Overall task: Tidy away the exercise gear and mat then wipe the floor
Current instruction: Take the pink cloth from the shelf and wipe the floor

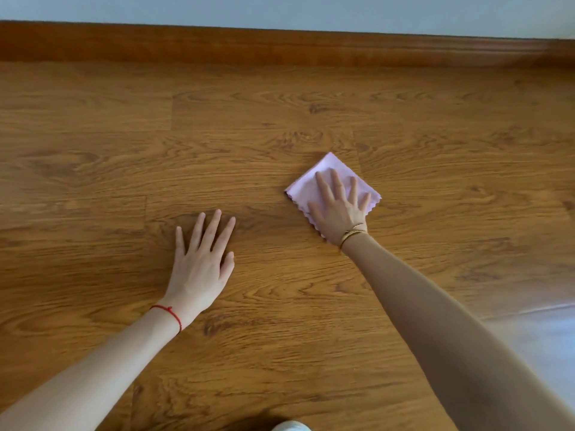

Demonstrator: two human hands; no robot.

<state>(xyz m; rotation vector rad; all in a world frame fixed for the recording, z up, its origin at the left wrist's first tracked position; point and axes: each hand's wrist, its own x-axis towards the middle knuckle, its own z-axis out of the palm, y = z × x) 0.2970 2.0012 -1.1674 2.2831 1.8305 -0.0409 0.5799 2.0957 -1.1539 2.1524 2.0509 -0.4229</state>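
Note:
A folded light pink cloth [329, 169] with scalloped edges lies flat on the brown wooden floor [280, 306]. My right hand [339, 206] presses on the cloth with straight, spread fingers and covers its near half. My left hand [202, 259] rests flat on the bare floor to the left of the cloth, fingers straight and slightly spread, holding nothing. No mat or exercise gear is in view.
A wooden skirting board [280, 48] runs along the far side under a pale wall [280, 10]. A pale patch [541, 346] shows at the lower right edge. Something light-coloured [291, 426] pokes in at the bottom edge.

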